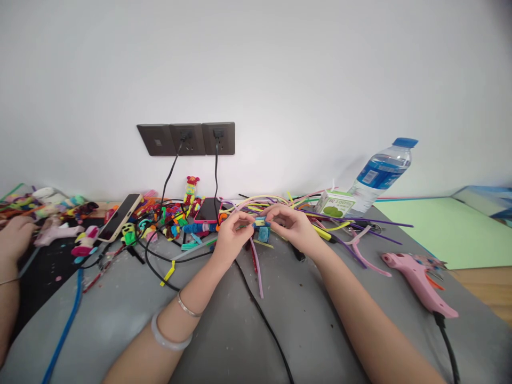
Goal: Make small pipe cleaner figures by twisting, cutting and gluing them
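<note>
Between my fingertips is a small blue and pale-yellow fuzzy piece [262,231] that looks made of pipe cleaners. My left hand [234,233] pinches its left side with thumb and forefinger. On the other side, my right hand [295,228] grips it the same way. A square blue part hangs below the fingertips. Loose pipe cleaners [256,200] in yellow, pink and purple lie behind both hands. One lilac pipe cleaner [257,272] points toward me beneath them. Fingertips partly hide how the piece is joined.
A pink glue gun [420,282] lies at right, near a tilted water bottle [380,176] and a juice carton [335,203]. Two phones [122,216] [208,210], black cables [264,314] and pipe-cleaner figures [128,234] crowd the left. Another person's hand [16,237] is at far left.
</note>
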`<state>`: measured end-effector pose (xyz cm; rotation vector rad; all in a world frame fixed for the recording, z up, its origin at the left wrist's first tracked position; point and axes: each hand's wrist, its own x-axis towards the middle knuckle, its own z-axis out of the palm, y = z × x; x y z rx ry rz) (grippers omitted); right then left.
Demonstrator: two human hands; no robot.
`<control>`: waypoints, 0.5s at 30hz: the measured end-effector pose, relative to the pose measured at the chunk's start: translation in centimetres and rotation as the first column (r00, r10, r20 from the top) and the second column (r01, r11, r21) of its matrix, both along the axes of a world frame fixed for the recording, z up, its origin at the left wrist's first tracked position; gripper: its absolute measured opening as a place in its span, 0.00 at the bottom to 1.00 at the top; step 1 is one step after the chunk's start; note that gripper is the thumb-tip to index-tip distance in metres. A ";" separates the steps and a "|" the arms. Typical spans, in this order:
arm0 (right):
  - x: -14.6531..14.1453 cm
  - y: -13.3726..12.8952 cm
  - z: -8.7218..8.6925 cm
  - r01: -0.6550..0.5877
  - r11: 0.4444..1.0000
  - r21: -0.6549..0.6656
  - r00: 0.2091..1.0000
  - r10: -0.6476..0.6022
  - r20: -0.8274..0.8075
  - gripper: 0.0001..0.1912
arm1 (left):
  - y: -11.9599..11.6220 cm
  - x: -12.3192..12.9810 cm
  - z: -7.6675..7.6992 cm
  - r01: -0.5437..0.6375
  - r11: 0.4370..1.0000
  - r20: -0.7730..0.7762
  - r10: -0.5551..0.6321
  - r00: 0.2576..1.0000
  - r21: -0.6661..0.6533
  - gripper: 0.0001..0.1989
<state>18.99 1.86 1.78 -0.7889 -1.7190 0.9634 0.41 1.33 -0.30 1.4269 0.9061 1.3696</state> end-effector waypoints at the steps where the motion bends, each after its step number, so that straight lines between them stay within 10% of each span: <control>1: 0.0 0.0 0.0 0.005 1.000 0.013 1.000 -0.005 -0.005 0.08 | 0.0 0.0 0.1 -0.010 1.000 -0.004 0.010 1.000 0.002 0.05; 15: -0.5 0.2 -0.4 -0.014 0.969 -0.246 0.993 -0.016 -0.120 0.14 | -0.1 0.1 -0.1 0.057 0.998 0.096 -0.056 0.994 0.001 0.15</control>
